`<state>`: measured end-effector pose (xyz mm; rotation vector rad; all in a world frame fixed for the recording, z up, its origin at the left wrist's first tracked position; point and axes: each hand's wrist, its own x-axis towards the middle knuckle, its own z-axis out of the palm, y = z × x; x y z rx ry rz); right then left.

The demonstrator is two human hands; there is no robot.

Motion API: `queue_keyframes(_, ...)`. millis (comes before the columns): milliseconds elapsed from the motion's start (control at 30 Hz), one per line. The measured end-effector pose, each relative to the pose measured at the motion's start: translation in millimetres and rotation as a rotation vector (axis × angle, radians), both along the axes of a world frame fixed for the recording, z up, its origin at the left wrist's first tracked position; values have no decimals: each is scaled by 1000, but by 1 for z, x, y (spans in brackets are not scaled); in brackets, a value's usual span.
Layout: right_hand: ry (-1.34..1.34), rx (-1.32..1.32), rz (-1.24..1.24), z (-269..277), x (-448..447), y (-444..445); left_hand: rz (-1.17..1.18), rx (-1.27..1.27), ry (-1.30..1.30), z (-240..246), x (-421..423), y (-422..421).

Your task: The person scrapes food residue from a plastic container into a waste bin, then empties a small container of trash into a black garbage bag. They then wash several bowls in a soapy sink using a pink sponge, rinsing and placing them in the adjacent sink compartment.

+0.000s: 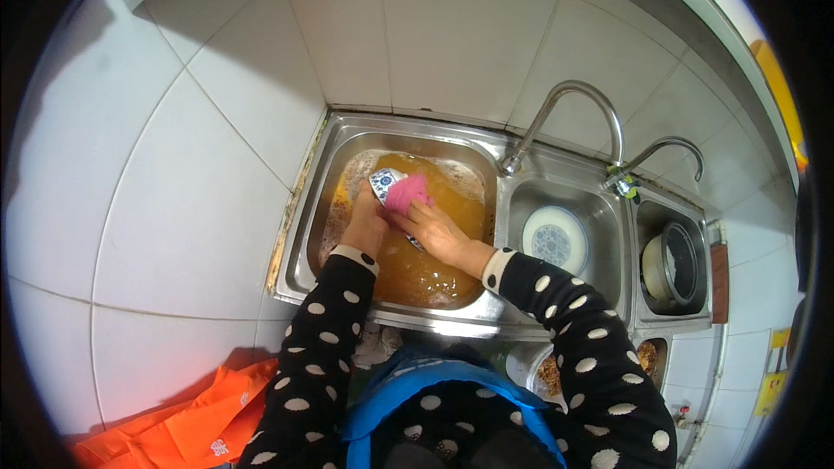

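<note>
My left hand [369,218] grips a white bowl with a blue floral pattern [384,180], tilted over the left sink basin [405,140]. A pink cloth [408,193] is pressed against the bowl by my right hand [435,229], which partly covers both. Cloudy orange-brown water [417,277] with foam along its margins fills the basin below. Beneath my right fingers another bit of blue-and-white crockery [414,242] shows; whether it belongs to the same bowl I cannot tell.
In the middle basin lies a white plate with a patterned centre [551,242]. A round metal pot [675,264] leans in the right basin. Two curved faucets, one large [573,86] and one smaller [671,142], rise behind. Orange fabric [195,420] hangs at lower left.
</note>
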<state>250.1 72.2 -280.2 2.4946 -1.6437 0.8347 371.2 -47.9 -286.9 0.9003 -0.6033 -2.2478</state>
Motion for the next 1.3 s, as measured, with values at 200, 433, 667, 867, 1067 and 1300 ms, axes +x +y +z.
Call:
queue_keyframes(200,280,416,114,-34,-9,43,80,-58,-123,-15,-2,8)
queue_keyframes(433,1,1043,-144,-56,-19,24,49,-662,-754,-4,9,35)
queue_keyframes(667,-1676,643,-98,22,-44,38,438,-521,-604,0,7,25)
queue_keyframes(867,-395,-99,-80,60,5,31,364,-1052,-892,21,3,45)
queue_keyframes(1067,-240,-7,-220,60,-15,-24,254,-925,-897,47,13,53)
queue_keyframes(1300,-1740,822,-215,22,-62,-35,347,-395,-426,91,39,62)
